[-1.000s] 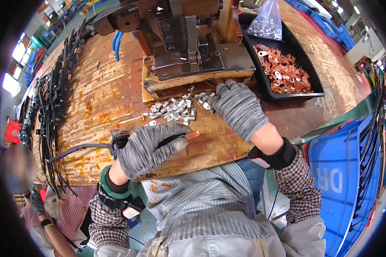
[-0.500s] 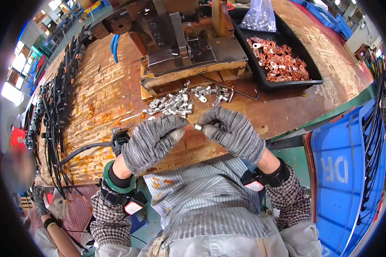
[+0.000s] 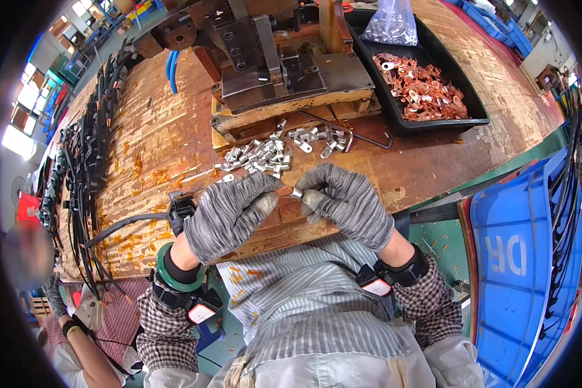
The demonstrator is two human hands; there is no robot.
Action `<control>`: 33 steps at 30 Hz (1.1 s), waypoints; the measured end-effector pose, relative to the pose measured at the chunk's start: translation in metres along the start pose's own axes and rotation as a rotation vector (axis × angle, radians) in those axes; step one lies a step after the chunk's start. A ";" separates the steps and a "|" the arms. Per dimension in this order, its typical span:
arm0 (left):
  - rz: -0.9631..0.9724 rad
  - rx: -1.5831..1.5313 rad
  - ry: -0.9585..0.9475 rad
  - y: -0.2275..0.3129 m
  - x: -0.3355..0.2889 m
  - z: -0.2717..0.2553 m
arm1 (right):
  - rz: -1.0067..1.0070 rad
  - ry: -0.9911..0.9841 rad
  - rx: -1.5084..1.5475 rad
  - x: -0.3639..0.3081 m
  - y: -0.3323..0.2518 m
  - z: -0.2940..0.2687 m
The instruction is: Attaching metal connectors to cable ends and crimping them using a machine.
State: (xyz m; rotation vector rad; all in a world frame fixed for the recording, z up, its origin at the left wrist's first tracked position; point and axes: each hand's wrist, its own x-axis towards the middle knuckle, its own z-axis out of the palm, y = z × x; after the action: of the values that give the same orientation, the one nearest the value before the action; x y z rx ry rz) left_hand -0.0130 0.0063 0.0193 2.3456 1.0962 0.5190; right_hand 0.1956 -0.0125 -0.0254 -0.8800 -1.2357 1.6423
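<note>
My left hand (image 3: 229,213), in a grey knit glove, is closed with its thumb against the fingers; whatever lies between them is hidden. A black connector (image 3: 180,211) with a black cable (image 3: 129,226) sits against the back of that hand's wrist side. My right hand (image 3: 350,205), gloved alike, pinches a small silver cable lug (image 3: 297,193) between thumb and forefinger, close to the left fingertips. Just beyond both hands lies a loose pile of silver cable lugs (image 3: 258,155) on the wooden table (image 3: 155,136).
A dark metal press (image 3: 271,77) stands behind the pile, with a hex key (image 3: 368,141) beside it. Right of it, a black tray (image 3: 433,127) holds copper lugs (image 3: 420,94) and a plastic bag. Black cables (image 3: 84,168) line the left; a blue crate (image 3: 511,246) stands right. Another person's arm (image 3: 87,346) shows lower left.
My right hand has shifted slightly left with the silver cable lug, bringing it nearer the left fingertips. My left hand has barely moved. The other person's arm at lower left has shifted.
</note>
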 end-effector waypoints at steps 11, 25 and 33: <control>-0.006 -0.041 0.012 0.004 0.001 -0.003 | -0.014 0.039 -0.003 -0.003 0.001 0.003; 0.110 0.095 0.024 0.004 0.002 0.005 | 0.075 0.133 0.344 -0.001 0.007 0.007; 0.048 0.253 -0.063 0.012 0.004 0.005 | 0.135 0.169 0.648 -0.004 0.019 0.011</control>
State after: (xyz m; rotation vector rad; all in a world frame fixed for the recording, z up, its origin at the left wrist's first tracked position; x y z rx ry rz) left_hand -0.0008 0.0017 0.0226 2.5918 1.1359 0.3370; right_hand 0.1825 -0.0221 -0.0409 -0.6750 -0.4761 1.8681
